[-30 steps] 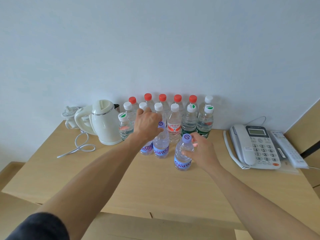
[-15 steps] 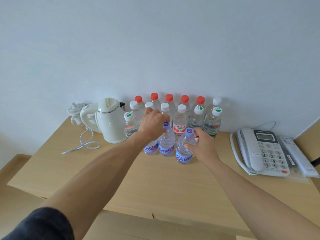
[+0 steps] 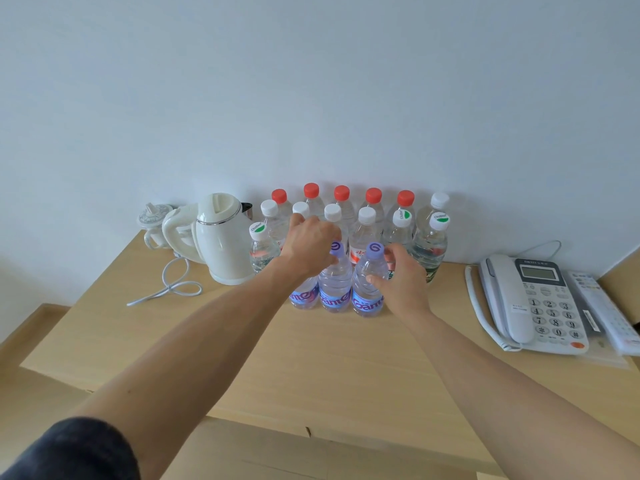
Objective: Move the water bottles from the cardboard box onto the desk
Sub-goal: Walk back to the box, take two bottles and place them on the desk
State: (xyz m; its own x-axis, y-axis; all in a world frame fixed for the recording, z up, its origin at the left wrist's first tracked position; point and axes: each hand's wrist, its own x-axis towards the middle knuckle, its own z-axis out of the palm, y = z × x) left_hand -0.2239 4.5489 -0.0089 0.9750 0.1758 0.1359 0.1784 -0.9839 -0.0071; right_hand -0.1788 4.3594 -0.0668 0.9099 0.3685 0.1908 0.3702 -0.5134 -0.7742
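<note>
The light wooden desk (image 3: 311, 368) stands against a pale wall. At its twelve o'clock edge, upright clear plastic water bottles stand in rows: a back row with red caps (image 3: 341, 194), a row with white caps (image 3: 366, 216) before it, and at the front three purple-capped bottles with purple labels (image 3: 334, 296) side by side, close together. At ten o'clock stands a cream electric kettle (image 3: 221, 237), its white cord (image 3: 169, 289) looped on the wood, with a small white lidded cup (image 3: 154, 220) behind it. At three o'clock lie a white corded telephone (image 3: 533, 306) and, just beside it, a white remote control (image 3: 604, 311).
</note>
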